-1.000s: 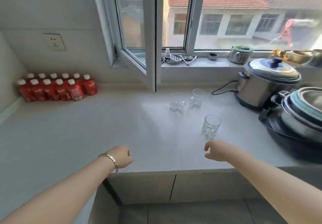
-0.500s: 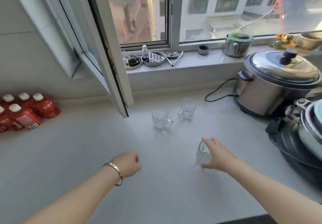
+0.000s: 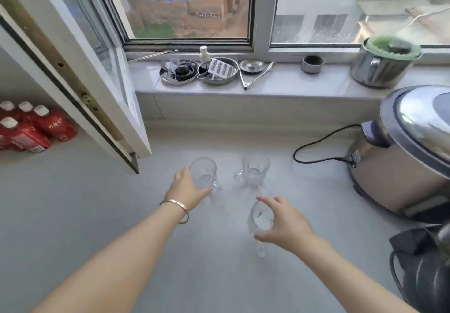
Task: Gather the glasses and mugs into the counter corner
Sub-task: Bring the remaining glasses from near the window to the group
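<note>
Head view: right hand (image 3: 283, 225) grips a clear tumbler (image 3: 260, 217); left hand (image 3: 186, 189) cups a glass mug (image 3: 204, 174) on the smooth grey desk (image 3: 73, 215).

Clear glass mugs (image 3: 203, 172), matt grey counter (image 3: 73, 203), polished steel cooker (image 3: 409, 152)

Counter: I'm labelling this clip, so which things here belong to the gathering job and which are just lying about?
Job:
left mug, left hand on it
right mug, untouched
glass, in right hand

Lying about:
red bottles
cooker and its cord
sill dishes, tongs, steel pot
</note>
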Demonstrator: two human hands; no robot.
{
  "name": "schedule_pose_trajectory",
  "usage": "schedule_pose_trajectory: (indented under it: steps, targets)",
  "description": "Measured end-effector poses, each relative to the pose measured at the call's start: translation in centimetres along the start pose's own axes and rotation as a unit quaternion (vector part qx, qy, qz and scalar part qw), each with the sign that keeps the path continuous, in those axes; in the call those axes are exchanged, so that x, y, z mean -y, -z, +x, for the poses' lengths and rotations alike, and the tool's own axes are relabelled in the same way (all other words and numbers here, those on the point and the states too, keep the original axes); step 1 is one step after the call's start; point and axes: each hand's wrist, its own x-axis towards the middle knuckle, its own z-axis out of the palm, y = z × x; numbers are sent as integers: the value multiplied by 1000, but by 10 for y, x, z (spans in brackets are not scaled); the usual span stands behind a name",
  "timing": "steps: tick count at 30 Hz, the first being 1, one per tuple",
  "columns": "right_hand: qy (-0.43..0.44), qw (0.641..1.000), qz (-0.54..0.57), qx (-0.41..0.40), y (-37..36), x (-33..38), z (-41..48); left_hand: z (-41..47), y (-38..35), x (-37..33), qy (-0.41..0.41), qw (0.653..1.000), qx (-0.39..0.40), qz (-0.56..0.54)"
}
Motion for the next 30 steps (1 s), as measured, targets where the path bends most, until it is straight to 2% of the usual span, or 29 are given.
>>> schedule_pose_trajectory:
  steps: [4,8,15,18,22,27,30]
  targets:
    - [14,1000,16,-15,9,-5,18,29,-25,-29,37,999,-8,25]
    - [24,999,24,3,10,-10,33,45,-33,-39,92,994,-63,18]
    - [62,997,-31,26,11,-4,48,-1,-11,-16,-23,997,-46,57]
    - [96,992,-68,38,6,14,45,-46,7,13,-30,998,-42,38]
    - [162,979,-111,58,-11,57,32,-110,31,68,14,998,-60,12]
    - [279,939,-180,94,-48,135,-5,-197,57,148,99,988,-119,-11]
    - [356,901,-210,132,-87,193,-46,-264,65,209,161,971,-170,-53]
